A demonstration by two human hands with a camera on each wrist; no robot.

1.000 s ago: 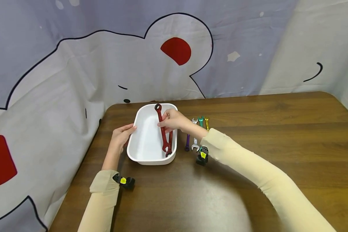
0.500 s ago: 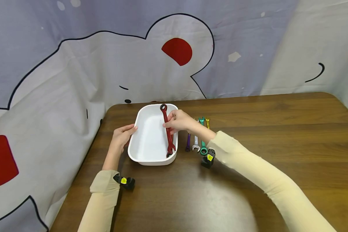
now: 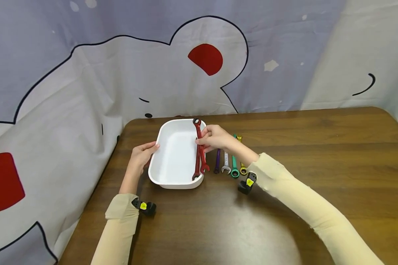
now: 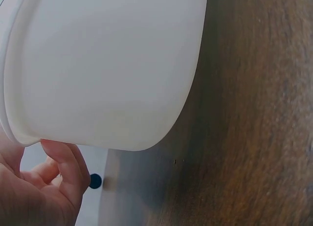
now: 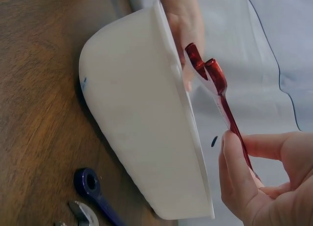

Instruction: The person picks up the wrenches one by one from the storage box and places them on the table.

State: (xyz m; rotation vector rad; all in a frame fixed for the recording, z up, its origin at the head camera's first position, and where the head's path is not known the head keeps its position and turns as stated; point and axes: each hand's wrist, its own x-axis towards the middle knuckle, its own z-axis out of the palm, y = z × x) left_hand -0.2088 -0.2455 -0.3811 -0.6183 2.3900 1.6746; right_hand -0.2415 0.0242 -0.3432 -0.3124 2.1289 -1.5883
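Note:
My left hand (image 3: pixel 140 156) grips the left rim of a white plastic tub (image 3: pixel 170 156), thumb over the edge; in the left wrist view its fingers (image 4: pixel 68 172) bend against the tub's outer side. Between thumb and fingers, my right hand (image 3: pixel 217 138) pinches a red combination wrench (image 3: pixel 203 158) by its middle, over the tub's right rim. The right wrist view shows its open-ended jaw above the rim, apart from it. A second red wrench (image 3: pixel 197 163) lies inside the tub along the right wall, partly hidden by the held one.
Right of the tub, a purple wrench (image 3: pixel 217 162), a silver wrench (image 3: pixel 226 163), a green wrench (image 3: pixel 234 165) and a yellow wrench (image 3: pixel 243 169) lie side by side on the wooden table (image 3: pixel 302 154), partly under my right forearm. A printed curtain (image 3: pixel 119 81) hangs behind.
My right hand has moved right with the red wrench, from over the tub's inside to its right rim. The second red wrench shows more clearly. My left hand keeps its hold.

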